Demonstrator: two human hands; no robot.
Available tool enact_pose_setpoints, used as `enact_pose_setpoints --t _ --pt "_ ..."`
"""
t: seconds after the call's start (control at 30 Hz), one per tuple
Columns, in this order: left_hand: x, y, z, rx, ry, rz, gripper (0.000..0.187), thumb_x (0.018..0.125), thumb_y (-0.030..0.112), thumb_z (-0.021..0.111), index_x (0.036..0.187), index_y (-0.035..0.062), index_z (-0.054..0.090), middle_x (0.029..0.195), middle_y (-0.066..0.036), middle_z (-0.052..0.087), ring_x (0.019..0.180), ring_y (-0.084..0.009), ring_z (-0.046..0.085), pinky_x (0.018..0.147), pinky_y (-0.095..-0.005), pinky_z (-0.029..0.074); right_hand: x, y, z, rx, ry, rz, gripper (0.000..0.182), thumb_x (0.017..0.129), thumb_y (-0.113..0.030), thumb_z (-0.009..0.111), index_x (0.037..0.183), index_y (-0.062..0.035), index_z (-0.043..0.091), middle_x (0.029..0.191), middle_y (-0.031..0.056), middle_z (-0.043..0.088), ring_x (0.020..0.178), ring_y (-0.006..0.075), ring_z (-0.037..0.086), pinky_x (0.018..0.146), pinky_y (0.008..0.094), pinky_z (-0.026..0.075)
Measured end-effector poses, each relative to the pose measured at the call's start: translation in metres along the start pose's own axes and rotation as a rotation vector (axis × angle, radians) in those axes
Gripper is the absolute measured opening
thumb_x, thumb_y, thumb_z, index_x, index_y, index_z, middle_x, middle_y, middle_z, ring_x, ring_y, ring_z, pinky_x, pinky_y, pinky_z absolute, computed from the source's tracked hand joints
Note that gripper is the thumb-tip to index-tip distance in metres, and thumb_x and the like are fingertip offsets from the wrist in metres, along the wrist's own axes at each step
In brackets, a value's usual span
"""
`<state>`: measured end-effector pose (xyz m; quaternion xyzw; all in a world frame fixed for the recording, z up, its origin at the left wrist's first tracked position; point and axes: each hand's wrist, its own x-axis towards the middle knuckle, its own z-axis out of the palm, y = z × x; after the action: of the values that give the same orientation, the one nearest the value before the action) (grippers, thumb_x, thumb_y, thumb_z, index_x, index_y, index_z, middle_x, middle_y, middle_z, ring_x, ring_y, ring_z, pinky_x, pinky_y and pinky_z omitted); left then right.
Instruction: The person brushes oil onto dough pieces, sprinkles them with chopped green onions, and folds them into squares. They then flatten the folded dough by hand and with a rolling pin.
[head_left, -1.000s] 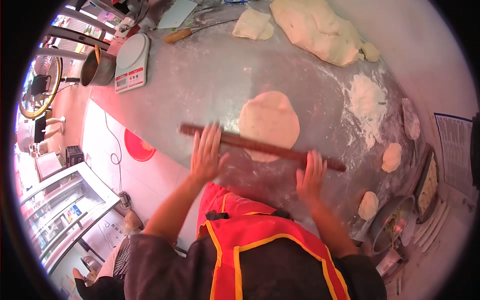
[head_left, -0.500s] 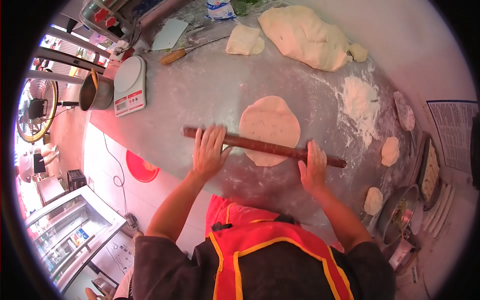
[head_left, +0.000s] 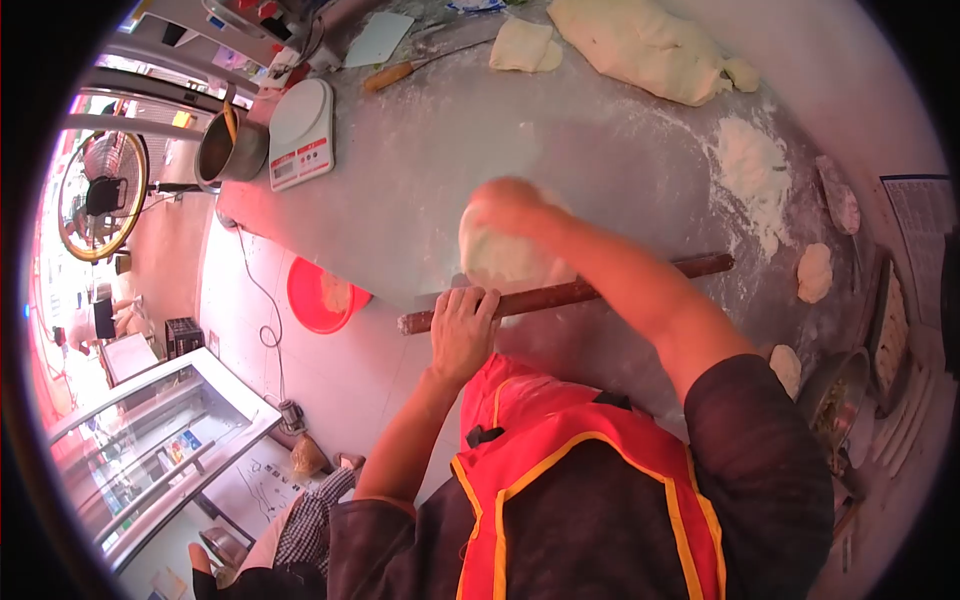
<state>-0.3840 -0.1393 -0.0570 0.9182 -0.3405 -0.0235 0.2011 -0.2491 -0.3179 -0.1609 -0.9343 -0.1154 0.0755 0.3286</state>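
A dark wooden rolling pin [head_left: 548, 297] lies at a slant across the near edge of a flat round of dough [head_left: 505, 260]. My left hand [head_left: 463, 328] is closed over the pin near its left end. Stretched over the pin, my right arm reaches to the far edge of the dough. There my right hand [head_left: 507, 205] touches the dough; motion blur and the hand itself hide how its fingers sit. Part of the dough round is covered by that hand and forearm.
A large dough mass [head_left: 645, 50] and a folded dough piece [head_left: 522, 47] lie at the back. Spilled flour [head_left: 752, 178] and small dough lumps [head_left: 814, 272] are on the right. A white scale [head_left: 302, 130], a pot [head_left: 232, 150] and a red basin [head_left: 318, 300] are on the left.
My right hand has left the rolling pin and moved up and left onto the dough. The pin's right end now points higher. The view has shifted, so the table's things appear farther right.
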Motion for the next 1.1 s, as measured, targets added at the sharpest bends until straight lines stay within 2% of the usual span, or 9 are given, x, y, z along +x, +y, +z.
enact_pose_setpoints --t 0.1,0.17,0.2,0.33,0.43,0.7,0.8,0.9,1.1 --pt "-0.002 0.011 -0.002 0.016 0.021 -0.025 0.035 0.072 0.010 0.070 0.106 0.0090 0.060 0.098 -0.007 0.058 0.096 -0.0272 0.055 0.093 -0.0429 0.041 -0.071 0.046 -0.074 0.139 0.120 0.474 0.035 0.073 -0.037 0.072 0.085 -0.0042 0.068 0.081 0.0172 0.068 0.075 0.0304 0.065 0.069 0.0431 0.049" --pt "-0.002 0.014 0.004 0.043 0.082 -0.022 0.035 0.072 0.011 0.070 0.106 0.0096 0.060 0.100 -0.006 0.058 0.098 -0.0264 0.055 0.097 -0.0437 0.039 -0.153 0.071 -0.090 0.239 0.092 0.633 0.043 0.075 -0.043 0.069 0.076 -0.0005 0.061 0.079 0.0217 0.063 0.074 0.0362 0.062 0.067 0.0473 0.046" --pt "-0.003 0.014 0.010 0.051 0.111 -0.023 0.035 0.072 0.011 0.070 0.106 0.0099 0.061 0.101 -0.006 0.058 0.099 -0.0259 0.055 0.099 -0.0440 0.039 -0.199 0.059 -0.101 0.175 0.186 0.559 0.036 0.083 -0.037 0.066 0.081 -0.0007 0.060 0.078 0.0205 0.062 0.071 0.0368 0.061 0.066 0.0483 0.045" --pt "-0.019 0.033 0.051 0.033 0.066 -0.167 0.055 0.079 0.024 0.069 0.130 0.0088 0.054 0.134 -0.008 0.053 0.131 -0.0302 0.043 0.111 -0.0541 0.026 -0.328 0.029 -0.083 -0.498 0.427 0.359 0.043 0.095 -0.025 0.052 0.133 -0.0055 0.049 0.133 0.0189 0.053 0.122 0.0340 0.051 0.103 0.0562 0.033" --pt "0.035 0.017 0.070 0.133 0.016 -0.158 0.064 0.091 0.036 0.056 0.145 0.0080 0.038 0.152 -0.011 0.035 0.143 -0.0318 0.027 0.113 -0.0586 0.015 -0.314 0.058 -0.070 -0.420 0.387 0.571 0.055 0.094 -0.025 0.052 0.144 -0.0071 0.037 0.150 0.0147 0.036 0.139 0.0314 0.033 0.112 0.0621 0.015" --pt "0.245 -0.025 0.068 0.258 0.323 0.103 0.051 0.096 0.038 0.050 0.138 0.0089 0.048 0.150 -0.010 0.039 0.140 -0.0308 0.031 0.113 -0.0570 0.019 -0.172 0.143 -0.167 -0.564 0.672 0.340 0.052 0.096 -0.026 0.049 0.143 -0.0062 0.038 0.149 0.0144 0.038 0.137 0.0330 0.036 0.112 0.0586 0.020" --pt "0.130 -0.034 0.078 0.227 -0.001 0.005 0.058 0.090 0.031 0.056 0.141 0.0054 0.045 0.150 -0.011 0.039 0.141 -0.0316 0.032 0.114 -0.0557 0.018 -0.262 0.100 -0.100 -0.472 0.466 0.374 0.054 0.095 -0.025 0.051 0.143 -0.0051 0.038 0.147 0.0157 0.040 0.136 0.0344 0.037 0.112 0.0579 0.020" --pt "0.111 -0.013 0.066 0.116 -0.011 -0.061 0.060 0.090 0.034 0.055 0.142 0.0049 0.043 0.150 -0.012 0.038 0.141 -0.0318 0.031 0.114 -0.0552 0.018 -0.266 0.075 -0.099 -0.362 0.449 0.494 0.055 0.095 -0.027 0.050 0.144 -0.0048 0.038 0.149 0.0157 0.038 0.138 0.0345 0.035 0.112 0.0585 0.020" --pt "0.318 -0.043 0.075 0.266 0.297 0.122 0.059 0.096 0.042 0.047 0.143 0.0057 0.040 0.151 -0.013 0.035 0.143 -0.0303 0.025 0.114 -0.0560 0.018 -0.129 0.188 -0.196 -0.746 0.687 0.511 0.056 0.099 -0.031 0.045 0.148 -0.0075 0.030 0.151 0.0143 0.035 0.139 0.0319 0.032 0.113 0.0577 0.018"
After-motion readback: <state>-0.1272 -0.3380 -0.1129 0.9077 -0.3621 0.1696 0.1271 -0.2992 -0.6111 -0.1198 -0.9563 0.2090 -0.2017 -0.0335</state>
